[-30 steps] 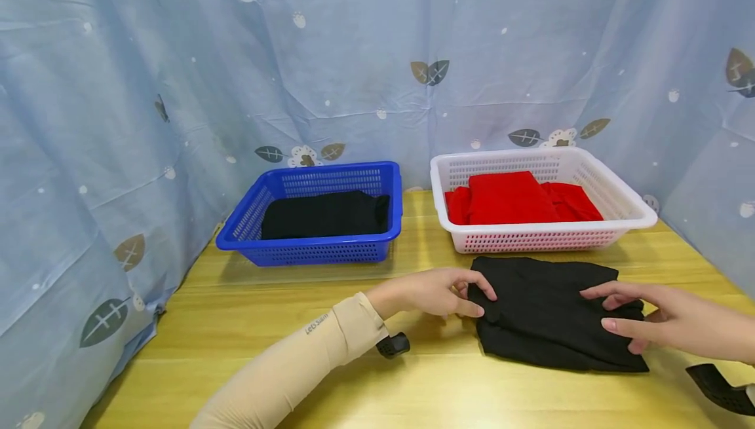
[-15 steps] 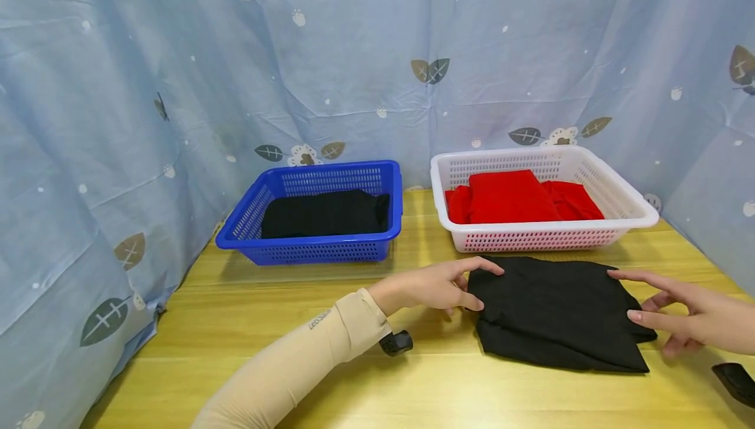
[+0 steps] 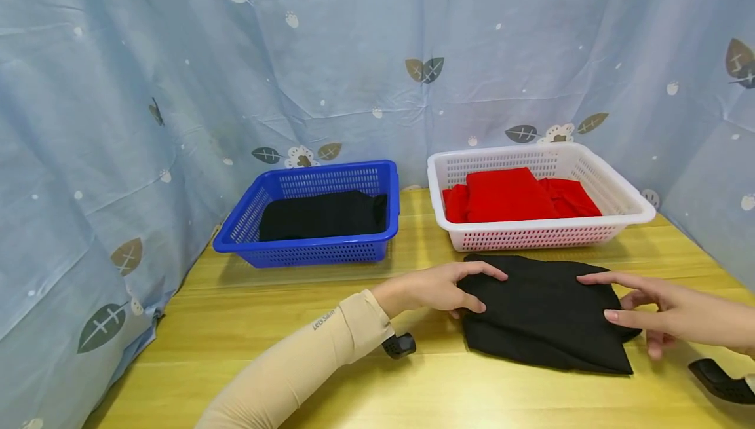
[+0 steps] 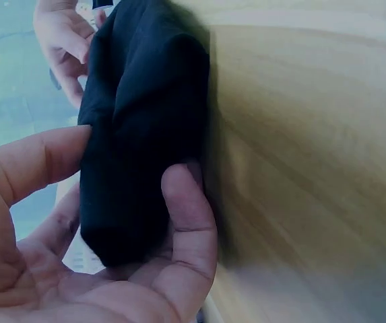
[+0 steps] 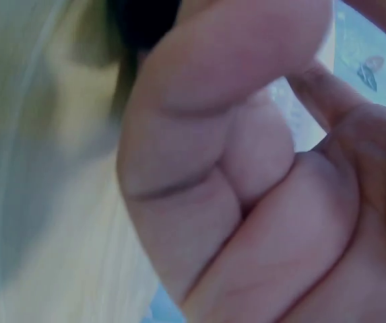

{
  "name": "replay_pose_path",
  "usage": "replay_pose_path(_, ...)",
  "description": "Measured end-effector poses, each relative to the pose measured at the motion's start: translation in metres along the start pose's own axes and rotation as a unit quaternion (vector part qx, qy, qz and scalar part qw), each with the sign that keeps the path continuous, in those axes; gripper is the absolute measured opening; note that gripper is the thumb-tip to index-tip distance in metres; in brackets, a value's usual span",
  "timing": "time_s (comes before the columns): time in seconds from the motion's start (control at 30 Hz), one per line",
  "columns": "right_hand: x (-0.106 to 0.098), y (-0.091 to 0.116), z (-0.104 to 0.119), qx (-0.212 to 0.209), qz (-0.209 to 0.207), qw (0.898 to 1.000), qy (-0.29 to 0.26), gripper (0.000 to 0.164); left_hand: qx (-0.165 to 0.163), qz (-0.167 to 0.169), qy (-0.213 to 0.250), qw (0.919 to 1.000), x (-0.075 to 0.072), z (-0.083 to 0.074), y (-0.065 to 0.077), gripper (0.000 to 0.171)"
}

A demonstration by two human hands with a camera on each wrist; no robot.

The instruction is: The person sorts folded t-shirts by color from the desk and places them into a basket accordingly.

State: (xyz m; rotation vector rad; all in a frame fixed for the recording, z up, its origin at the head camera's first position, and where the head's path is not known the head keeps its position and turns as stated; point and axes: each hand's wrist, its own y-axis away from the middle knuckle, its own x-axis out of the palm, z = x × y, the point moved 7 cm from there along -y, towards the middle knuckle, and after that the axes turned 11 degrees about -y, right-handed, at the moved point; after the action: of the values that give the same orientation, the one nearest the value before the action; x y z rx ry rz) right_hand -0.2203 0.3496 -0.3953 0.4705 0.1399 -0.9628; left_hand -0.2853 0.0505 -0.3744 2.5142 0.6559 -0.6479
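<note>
On the table in front of the white basket lies a folded black garment [image 3: 542, 317], its right end uneven. My left hand [image 3: 436, 288] holds its left end; in the left wrist view the fingers [image 4: 189, 208] curl around the thick fold [image 4: 139, 134]. At the opposite end my right hand [image 3: 666, 314] grips the edge, with thumb and index finger on top. The other fingers bend at the side, partly hidden. In the right wrist view curled fingers [image 5: 186, 134] fill most of the picture, with a bit of dark cloth at the top.
A blue basket [image 3: 318, 257] with black cloth stands back left on the wooden table [image 3: 330, 390]. Back right is a white basket [image 3: 542, 239] with red folded cloth [image 3: 507, 196]. A pale blue curtain [image 3: 354, 36] hangs behind and at both sides.
The right hand slid outward to the right, then came back left over the garment's edge. The garment has shifted slightly left. The left hand stays at its end, its index finger reaching farther over the cloth.
</note>
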Motion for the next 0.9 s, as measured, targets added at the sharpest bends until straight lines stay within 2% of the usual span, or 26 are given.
replay_pose_path(0.1, 0.006, -0.006, 0.004, 0.001, 0.024, 0.999, -0.028, 0.058, -0.003, -0.004, 0.006, 1.0, -0.001, 0.003, 0.001, 0.055)
replay_pose_path(0.27, 0.016, -0.017, 0.009, -0.018, 0.05, 0.998, -0.038, 0.062, -0.007, -0.007, 0.011, 0.9999, -0.002, 0.007, 0.004, 0.052)
replay_pose_path(0.53, 0.027, -0.03, 0.018, -0.052, 0.064, 0.996, -0.023, 0.062, -0.013, -0.023, 0.011, 0.9996, -0.004, 0.011, 0.008, 0.049)
replay_pose_path(0.8, 0.034, -0.032, 0.023, -0.077, 0.063, 0.995, -0.009, 0.061, 0.011, -0.04, 0.016, 0.999, -0.008, 0.01, 0.013, 0.047)
replay_pose_path(0.9, 0.036, -0.033, 0.026, -0.084, 0.063, 0.994, -0.004, 0.061, 0.011, -0.043, 0.012, 0.9989, -0.01, 0.01, 0.016, 0.047)
